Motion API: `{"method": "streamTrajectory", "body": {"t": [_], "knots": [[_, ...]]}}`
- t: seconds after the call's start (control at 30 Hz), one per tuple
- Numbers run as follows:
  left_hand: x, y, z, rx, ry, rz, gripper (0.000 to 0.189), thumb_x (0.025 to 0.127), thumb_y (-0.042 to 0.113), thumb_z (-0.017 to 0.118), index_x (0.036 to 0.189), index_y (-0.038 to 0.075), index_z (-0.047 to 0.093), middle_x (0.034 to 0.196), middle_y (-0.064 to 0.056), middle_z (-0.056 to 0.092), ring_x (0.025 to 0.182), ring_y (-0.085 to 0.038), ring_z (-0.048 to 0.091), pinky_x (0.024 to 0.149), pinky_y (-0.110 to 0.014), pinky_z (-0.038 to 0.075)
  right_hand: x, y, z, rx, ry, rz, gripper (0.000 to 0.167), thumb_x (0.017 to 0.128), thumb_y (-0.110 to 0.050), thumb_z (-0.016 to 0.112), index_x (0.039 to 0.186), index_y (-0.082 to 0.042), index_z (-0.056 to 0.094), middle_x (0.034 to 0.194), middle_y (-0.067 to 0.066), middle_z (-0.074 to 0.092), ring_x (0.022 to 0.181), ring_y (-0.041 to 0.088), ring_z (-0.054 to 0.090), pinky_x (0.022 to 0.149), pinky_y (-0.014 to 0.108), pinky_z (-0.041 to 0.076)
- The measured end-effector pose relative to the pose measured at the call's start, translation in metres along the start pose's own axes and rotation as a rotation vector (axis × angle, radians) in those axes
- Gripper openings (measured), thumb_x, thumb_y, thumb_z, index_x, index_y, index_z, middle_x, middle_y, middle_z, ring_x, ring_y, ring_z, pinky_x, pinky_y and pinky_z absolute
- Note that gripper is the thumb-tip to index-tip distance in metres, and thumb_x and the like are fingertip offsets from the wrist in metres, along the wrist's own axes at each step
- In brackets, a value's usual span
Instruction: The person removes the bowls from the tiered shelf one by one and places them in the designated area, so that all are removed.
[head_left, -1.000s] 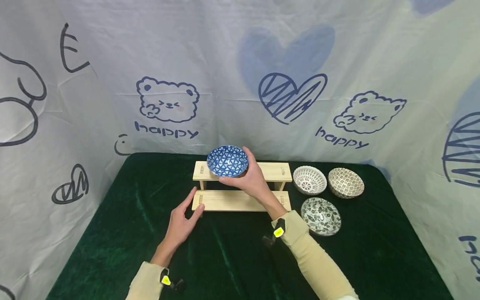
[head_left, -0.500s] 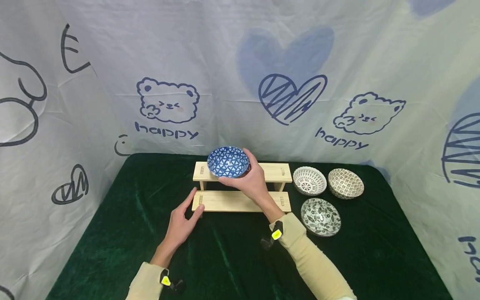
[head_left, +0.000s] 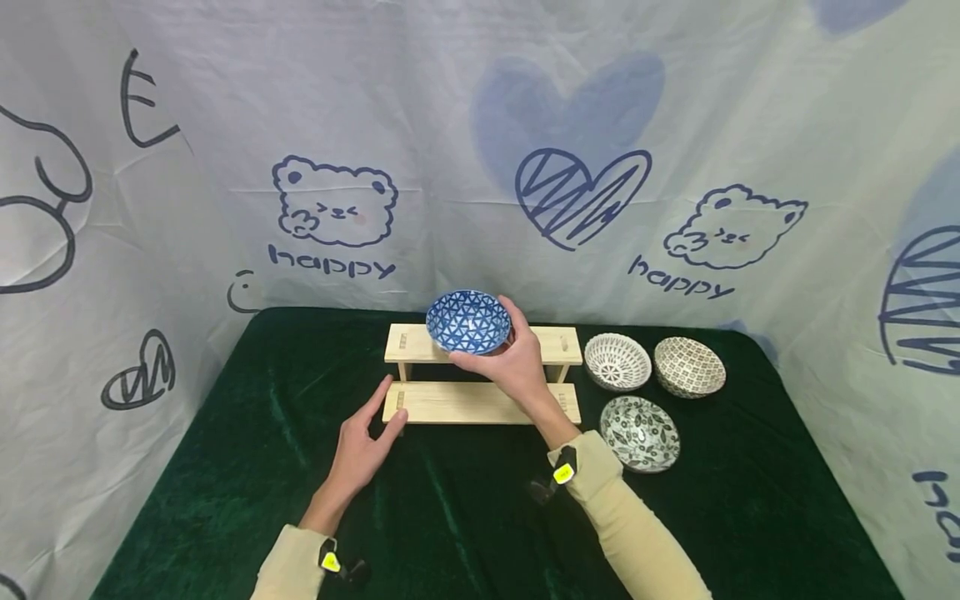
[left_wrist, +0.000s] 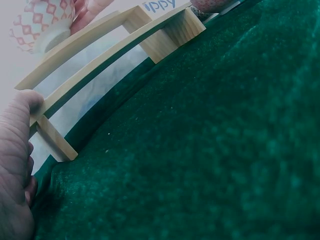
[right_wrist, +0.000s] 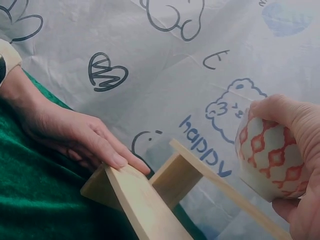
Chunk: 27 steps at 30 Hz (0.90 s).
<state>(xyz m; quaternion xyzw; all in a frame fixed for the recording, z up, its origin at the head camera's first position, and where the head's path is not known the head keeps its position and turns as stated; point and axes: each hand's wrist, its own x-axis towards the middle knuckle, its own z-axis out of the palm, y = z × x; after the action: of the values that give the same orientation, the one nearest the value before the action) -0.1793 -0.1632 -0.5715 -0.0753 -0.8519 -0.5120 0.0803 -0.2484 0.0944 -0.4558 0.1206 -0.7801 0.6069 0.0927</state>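
My right hand point(head_left: 513, 362) grips the right rim of a bowl point(head_left: 468, 322), its thumb near and its fingers at the far side. Blue triangles pattern the inside; the right wrist view shows a red-orange diamond pattern on its outer wall point(right_wrist: 272, 160). It is tilted towards the head camera, over the upper tier of a two-tier wooden stand point(head_left: 480, 402); whether it touches the wood I cannot tell. At the stand's left end, my left hand point(head_left: 360, 446) touches the lower board with extended thumb and index finger; its other fingers are partly hidden.
Right of the stand are three more bowls: a white ribbed one point(head_left: 618, 362), a brown-patterned one point(head_left: 690, 367) and a dark floral one point(head_left: 640, 434). Dark green velvet point(head_left: 247, 467) covers the table. A printed white curtain point(head_left: 450, 125) hangs behind and at the sides.
The right hand has shifted slightly to the right along the upper tier, carrying the bowl with it. My left hand stays in place at the stand's left end.
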Motion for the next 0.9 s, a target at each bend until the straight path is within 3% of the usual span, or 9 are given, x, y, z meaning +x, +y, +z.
{"method": "streamTrajectory", "body": {"t": [0.27,0.6,0.9], "knots": [[0.0,0.001,0.0,-0.006,-0.001,-0.002,0.069,0.105,0.042,0.063,0.164,0.017,0.037,0.167,-0.001,0.038,0.152,-0.028,0.039,0.122,-0.058,0.032,-0.005,-0.004,-0.015,0.046,0.008,0.022,0.108,0.072,-0.018,0.096,0.161,-0.009,0.035,0.157,0.017,0.044,0.138,0.037,0.052,0.112,0.046,0.048],[0.001,0.001,0.0,0.004,0.003,0.01,0.069,0.105,0.039,0.063,0.164,0.015,0.036,0.167,-0.003,0.038,0.152,-0.03,0.04,0.121,-0.06,0.033,-0.011,-0.007,-0.032,0.035,0.044,-0.007,0.111,0.07,-0.018,0.097,0.161,-0.006,0.035,0.157,0.018,0.046,0.137,0.036,0.054,0.113,0.046,0.047],[-0.001,0.001,0.0,-0.01,0.004,0.002,0.069,0.105,0.04,0.064,0.164,0.016,0.037,0.166,-0.002,0.039,0.152,-0.029,0.039,0.121,-0.059,0.033,-0.02,-0.008,-0.049,0.022,0.054,0.018,0.114,0.068,-0.018,0.099,0.161,-0.009,0.035,0.158,0.016,0.044,0.138,0.034,0.053,0.113,0.045,0.048]]}}
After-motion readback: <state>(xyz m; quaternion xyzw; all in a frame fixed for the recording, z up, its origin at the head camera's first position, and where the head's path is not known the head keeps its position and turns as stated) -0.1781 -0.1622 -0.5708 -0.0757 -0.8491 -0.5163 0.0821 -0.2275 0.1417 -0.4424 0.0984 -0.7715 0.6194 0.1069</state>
